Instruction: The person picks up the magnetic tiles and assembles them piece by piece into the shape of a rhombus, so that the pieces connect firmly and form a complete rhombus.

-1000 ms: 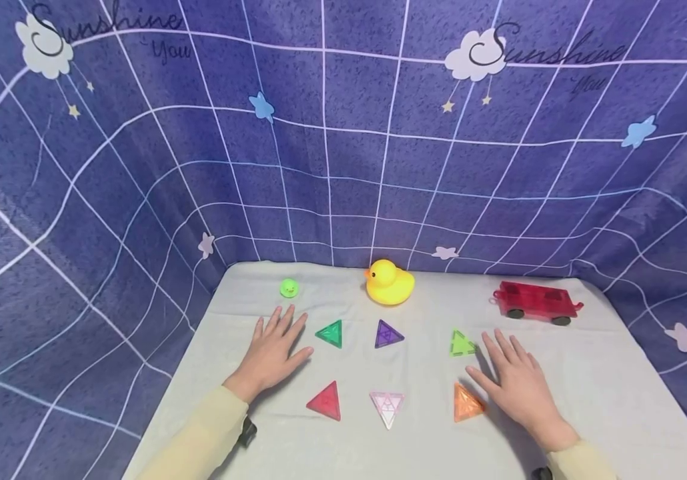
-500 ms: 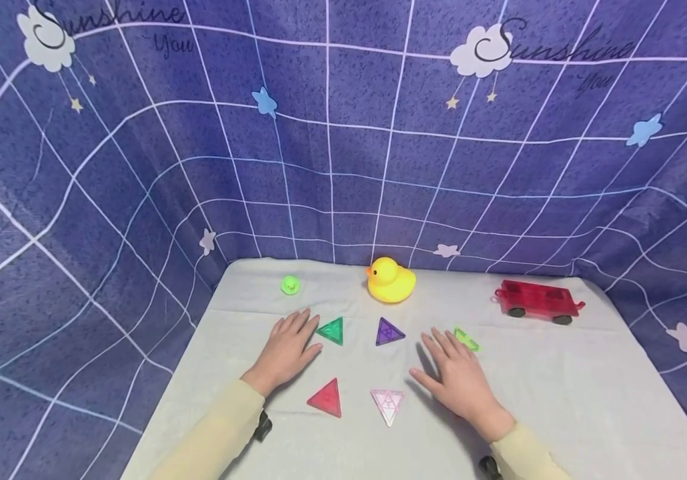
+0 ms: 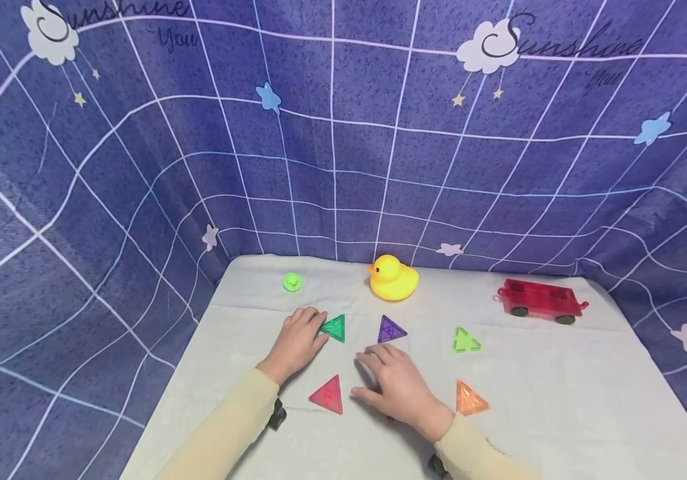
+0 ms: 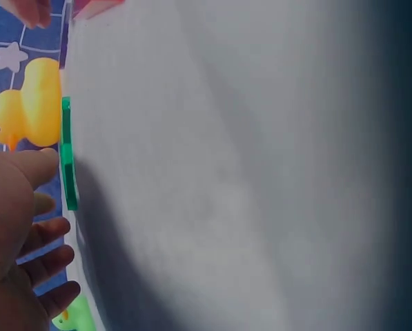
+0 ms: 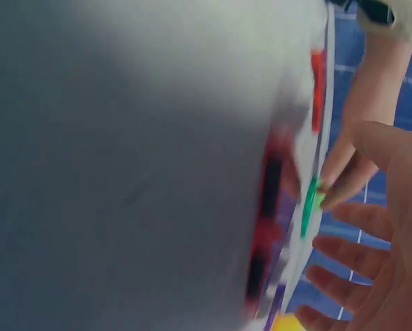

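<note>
My left hand (image 3: pixel 295 343) is at the left corner of a green triangular magnetic tile (image 3: pixel 336 328), its fingers loosely bent. In the left wrist view the thumb (image 4: pixel 43 165) lies close by this tile's edge; whether it touches is unclear. My right hand (image 3: pixel 400 383), fingers spread and slightly bent, hovers over the spot where the pink triangle tile lay, hiding nearly all of it. A blurred red tile edge (image 5: pixel 264 227) shows beneath that hand in the right wrist view. A red triangle tile (image 3: pixel 328 395) lies between the hands, a purple one (image 3: pixel 390 329) beyond the right fingertips.
Light green (image 3: pixel 466 340) and orange triangle tiles (image 3: pixel 471 399) lie right of the hands. Along the back stand a small green ball-like toy (image 3: pixel 293 282), a yellow rubber duck (image 3: pixel 394 279) and a red wheeled toy cart (image 3: pixel 541 299). A blue gridded curtain (image 3: pixel 343 153) surrounds the white-covered table.
My right hand has swept left from beside the orange tile to above the pink one, uncovering the orange and light green tiles. My left hand has shifted right to the green tile.
</note>
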Demonstrator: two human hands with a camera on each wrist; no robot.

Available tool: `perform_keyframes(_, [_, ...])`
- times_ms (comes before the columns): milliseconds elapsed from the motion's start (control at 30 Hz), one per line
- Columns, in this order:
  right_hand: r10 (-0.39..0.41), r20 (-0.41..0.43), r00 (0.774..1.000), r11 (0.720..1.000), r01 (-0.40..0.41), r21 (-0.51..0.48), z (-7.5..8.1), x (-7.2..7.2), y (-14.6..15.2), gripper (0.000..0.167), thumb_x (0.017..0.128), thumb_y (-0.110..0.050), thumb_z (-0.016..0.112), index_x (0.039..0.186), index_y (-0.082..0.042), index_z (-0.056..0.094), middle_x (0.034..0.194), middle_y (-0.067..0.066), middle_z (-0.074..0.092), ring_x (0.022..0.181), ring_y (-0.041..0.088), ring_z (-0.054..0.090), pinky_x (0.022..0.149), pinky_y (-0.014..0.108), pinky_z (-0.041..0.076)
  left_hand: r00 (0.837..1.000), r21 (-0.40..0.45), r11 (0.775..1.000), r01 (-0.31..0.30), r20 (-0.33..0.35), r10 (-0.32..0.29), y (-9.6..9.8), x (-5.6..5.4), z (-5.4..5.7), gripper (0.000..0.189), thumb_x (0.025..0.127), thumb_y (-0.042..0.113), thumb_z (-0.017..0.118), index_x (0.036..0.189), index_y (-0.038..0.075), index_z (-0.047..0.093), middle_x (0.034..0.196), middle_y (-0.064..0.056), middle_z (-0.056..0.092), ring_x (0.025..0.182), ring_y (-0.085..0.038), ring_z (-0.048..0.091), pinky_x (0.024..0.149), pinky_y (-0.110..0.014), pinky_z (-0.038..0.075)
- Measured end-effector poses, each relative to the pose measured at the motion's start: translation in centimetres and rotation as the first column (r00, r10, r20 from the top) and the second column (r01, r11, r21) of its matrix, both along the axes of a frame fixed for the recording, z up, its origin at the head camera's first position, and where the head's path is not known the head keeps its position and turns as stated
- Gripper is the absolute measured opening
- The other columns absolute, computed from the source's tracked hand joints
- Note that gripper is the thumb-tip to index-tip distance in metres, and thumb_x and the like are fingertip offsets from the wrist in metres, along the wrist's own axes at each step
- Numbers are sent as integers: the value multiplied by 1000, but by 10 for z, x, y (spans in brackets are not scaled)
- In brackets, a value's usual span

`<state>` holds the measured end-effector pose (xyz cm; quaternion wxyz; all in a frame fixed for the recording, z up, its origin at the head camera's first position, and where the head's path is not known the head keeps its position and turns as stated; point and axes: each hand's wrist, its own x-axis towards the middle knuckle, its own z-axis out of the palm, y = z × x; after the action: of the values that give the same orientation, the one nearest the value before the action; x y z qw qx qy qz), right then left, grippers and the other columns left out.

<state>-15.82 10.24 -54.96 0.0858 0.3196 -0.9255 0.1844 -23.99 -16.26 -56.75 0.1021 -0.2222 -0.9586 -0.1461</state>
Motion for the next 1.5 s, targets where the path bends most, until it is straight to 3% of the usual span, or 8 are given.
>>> perform_keyframes(267, [111, -53, 992, 994, -111, 3, 2, 10, -32, 50, 89, -54, 80, 120, -15, 75, 114, -1, 68, 111, 19, 61, 94, 43, 51, 1000, -11, 1000, 5, -5, -5, 6, -2, 1, 46, 98, 27, 75, 134, 1, 65, 115, -9, 60, 107, -29, 52, 91, -47, 45])
perform_keyframes(533, [161, -93, 983, 986, -157, 47, -2, 16, -48, 46, 85, -54, 82, 114, -19, 78, 108, -4, 66, 102, 15, 60, 82, 37, 51, 1000, -35, 999, 8, 4, -8, 10, -4, 2, 41, 98, 24, 74, 131, 2, 67, 112, -9, 60, 103, -29, 53, 89, -47, 46])
perform_keyframes(900, [125, -136, 983, 991, -116, 69, -5, 18, -55, 39, 83, -46, 87, 109, -17, 79, 105, -4, 64, 96, 14, 59, 77, 34, 50, 1000, -52, 998, -21, 17, 22, 15, -7, 3, 35, 99, 27, 74, 126, 6, 70, 110, -6, 61, 101, -26, 54, 86, -46, 45])
perform_keyframes(1200, [78, -137, 987, 996, -71, 61, -5, 18, -55, 35, 83, -43, 87, 107, -18, 81, 103, -4, 64, 94, 15, 59, 75, 34, 49, 995, 58, 996, -71, 77, 67, 18, -9, 2, 31, 93, 23, 81, 116, 8, 67, 107, -4, 63, 101, -25, 59, 93, -46, 48])
perform_keyframes(1500, [49, -114, 992, 996, -40, 80, -3, 12, -54, 34, 83, -42, 88, 107, -18, 81, 102, -2, 66, 93, 16, 60, 75, 36, 49, 987, 154, 983, -102, 141, 81, 16, -7, 4, 33, 90, 15, 83, 110, 11, 56, 100, -3, 61, 85, -18, 59, 81, -40, 53])
